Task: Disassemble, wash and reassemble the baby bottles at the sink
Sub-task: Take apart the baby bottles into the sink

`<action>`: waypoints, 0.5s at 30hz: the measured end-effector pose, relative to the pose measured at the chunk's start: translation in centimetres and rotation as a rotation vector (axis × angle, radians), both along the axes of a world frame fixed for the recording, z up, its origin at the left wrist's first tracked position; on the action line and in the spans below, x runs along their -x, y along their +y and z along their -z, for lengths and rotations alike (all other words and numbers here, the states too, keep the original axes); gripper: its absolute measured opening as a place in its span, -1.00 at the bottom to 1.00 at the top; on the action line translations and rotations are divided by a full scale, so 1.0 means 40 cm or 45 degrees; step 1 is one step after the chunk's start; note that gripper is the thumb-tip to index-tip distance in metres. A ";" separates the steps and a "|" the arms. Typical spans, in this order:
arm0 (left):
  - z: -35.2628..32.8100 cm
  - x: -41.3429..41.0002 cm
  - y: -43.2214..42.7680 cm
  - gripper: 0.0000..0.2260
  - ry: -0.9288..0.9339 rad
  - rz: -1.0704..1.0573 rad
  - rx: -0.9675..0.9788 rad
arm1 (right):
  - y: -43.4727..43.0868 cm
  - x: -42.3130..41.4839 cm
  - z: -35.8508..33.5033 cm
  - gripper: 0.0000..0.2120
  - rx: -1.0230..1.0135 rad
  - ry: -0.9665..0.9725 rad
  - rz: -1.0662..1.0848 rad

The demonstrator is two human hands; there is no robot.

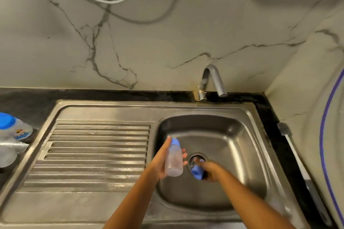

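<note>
Grips a clear baby bottle in the left hand, above the sink basin by its left wall. Clamps a blue cap in the right hand, blurred, just over the drain. Risks dropping the cap onto the grimy drain should the grip slip.

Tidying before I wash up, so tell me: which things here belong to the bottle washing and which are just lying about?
Job: bottle in left hand; blue part in right hand; second bottle at far left; sink; tap; probably the brush.
Lying about: wall cables; blue-striped object at far right.
</note>
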State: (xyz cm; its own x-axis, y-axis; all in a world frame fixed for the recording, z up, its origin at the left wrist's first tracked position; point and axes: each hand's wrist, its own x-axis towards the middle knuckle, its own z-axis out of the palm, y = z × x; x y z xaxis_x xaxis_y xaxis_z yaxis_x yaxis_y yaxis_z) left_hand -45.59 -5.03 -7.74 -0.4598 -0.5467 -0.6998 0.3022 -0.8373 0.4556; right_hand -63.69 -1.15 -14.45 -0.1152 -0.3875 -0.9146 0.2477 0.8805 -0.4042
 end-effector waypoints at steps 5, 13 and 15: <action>0.039 0.005 0.012 -0.57 -0.204 0.246 0.156 | 0.105 0.011 0.097 -0.86 -0.173 0.076 -0.244; 0.046 0.019 0.008 -0.33 -0.714 0.504 0.645 | -0.064 -0.013 -0.131 -0.33 0.200 0.144 -0.282; 0.025 0.027 0.005 -0.41 -0.801 0.644 0.791 | -0.081 -0.035 -0.180 -0.36 0.338 0.346 -0.577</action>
